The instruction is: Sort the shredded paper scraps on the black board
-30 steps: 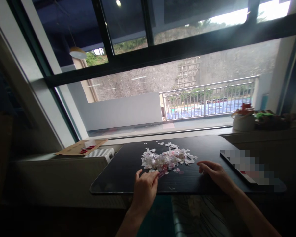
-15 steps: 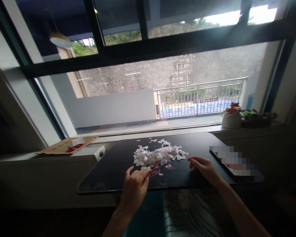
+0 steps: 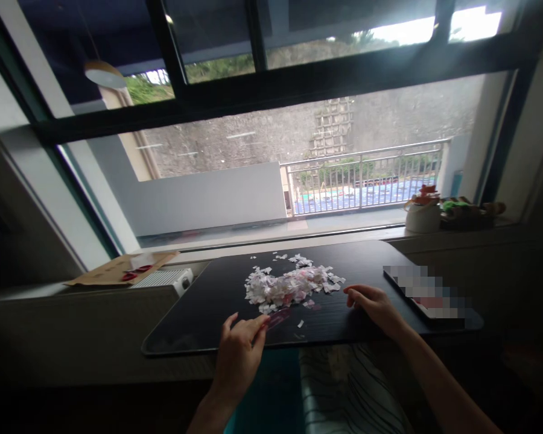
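My left hand (image 3: 242,340) is at the near edge of the dark table (image 3: 194,325), thumb and fingers pinched on the end of a pinkish, see-through strip (image 3: 278,318). The strip points right, just in front of a pile of torn white paper scraps (image 3: 285,286), a few of them pink. One loose white scrap (image 3: 300,323) lies right of the strip. To the right of the pile, my right hand (image 3: 373,304) rests on the tabletop, its fingers loosely bent and apart from the thumb. I see nothing in it.
A flat, pixelated tablet-like object (image 3: 428,295) lies at the table's right end. Red-handled scissors (image 3: 136,274) sit on brown paper (image 3: 113,270) on the left sill, near a white radiator (image 3: 167,280). A white pot (image 3: 423,217) stands on the right sill, below the window.
My left hand has moved slightly left and toward me with the pinkish strip. A small white scrap near the strip has shifted right and nearer. My right hand stays in place.
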Demonstrator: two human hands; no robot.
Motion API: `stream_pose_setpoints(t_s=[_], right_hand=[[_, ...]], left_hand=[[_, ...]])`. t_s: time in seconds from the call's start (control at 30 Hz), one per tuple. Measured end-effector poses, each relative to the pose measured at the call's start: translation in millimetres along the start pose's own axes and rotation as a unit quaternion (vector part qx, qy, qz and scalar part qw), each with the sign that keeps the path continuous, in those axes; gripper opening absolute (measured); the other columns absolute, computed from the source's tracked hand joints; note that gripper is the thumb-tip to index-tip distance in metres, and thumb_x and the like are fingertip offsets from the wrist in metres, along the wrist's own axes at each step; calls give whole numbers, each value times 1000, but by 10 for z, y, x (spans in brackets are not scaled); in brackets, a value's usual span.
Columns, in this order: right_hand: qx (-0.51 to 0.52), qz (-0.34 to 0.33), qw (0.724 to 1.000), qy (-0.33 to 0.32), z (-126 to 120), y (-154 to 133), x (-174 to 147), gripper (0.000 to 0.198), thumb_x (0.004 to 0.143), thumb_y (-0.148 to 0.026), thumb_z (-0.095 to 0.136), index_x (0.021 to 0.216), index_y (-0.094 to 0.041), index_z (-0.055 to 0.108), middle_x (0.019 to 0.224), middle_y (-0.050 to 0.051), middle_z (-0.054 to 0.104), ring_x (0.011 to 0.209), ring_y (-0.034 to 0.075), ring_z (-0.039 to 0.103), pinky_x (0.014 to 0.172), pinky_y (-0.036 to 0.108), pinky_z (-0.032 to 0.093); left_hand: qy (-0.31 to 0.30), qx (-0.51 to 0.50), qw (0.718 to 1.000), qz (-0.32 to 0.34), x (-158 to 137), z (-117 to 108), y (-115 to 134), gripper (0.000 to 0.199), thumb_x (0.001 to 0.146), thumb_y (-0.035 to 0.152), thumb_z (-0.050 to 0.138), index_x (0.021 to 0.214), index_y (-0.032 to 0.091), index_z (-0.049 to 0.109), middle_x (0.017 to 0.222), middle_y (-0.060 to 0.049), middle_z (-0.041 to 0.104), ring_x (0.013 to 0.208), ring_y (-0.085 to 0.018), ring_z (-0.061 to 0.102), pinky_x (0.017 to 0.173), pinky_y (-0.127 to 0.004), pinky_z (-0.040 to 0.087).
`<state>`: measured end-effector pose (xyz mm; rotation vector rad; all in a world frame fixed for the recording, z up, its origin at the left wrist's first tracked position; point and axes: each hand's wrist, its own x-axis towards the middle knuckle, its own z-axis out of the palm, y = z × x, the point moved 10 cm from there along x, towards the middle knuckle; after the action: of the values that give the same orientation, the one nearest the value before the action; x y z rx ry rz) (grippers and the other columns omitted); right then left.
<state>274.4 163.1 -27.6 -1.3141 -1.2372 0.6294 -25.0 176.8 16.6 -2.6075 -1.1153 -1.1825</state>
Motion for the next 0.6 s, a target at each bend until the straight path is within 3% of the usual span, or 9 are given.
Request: stream_pose_setpoints(t_s=[0.4,0.6], right_hand=[[-7,9,1000,12,-21,5,-7,48,70,-61,63,82,-16,75,63,4,68,61,17,60,62,28,50],[-9,3,1000,5,-9,-43,-13,47,71,-60,62,81,-16,75,63,4,68,62,18,60,62,29,50]], left_hand=[[-47,-60,997,32,-52,112,406,25,89,11,46,99,24,65,82,-1,70,70,-19,66,95,-61,34],[-11,-57,997,59,-87,-9,436,20,92,15,47,101,24,63,80,0,69,67,-19,65,93,-62,34]])
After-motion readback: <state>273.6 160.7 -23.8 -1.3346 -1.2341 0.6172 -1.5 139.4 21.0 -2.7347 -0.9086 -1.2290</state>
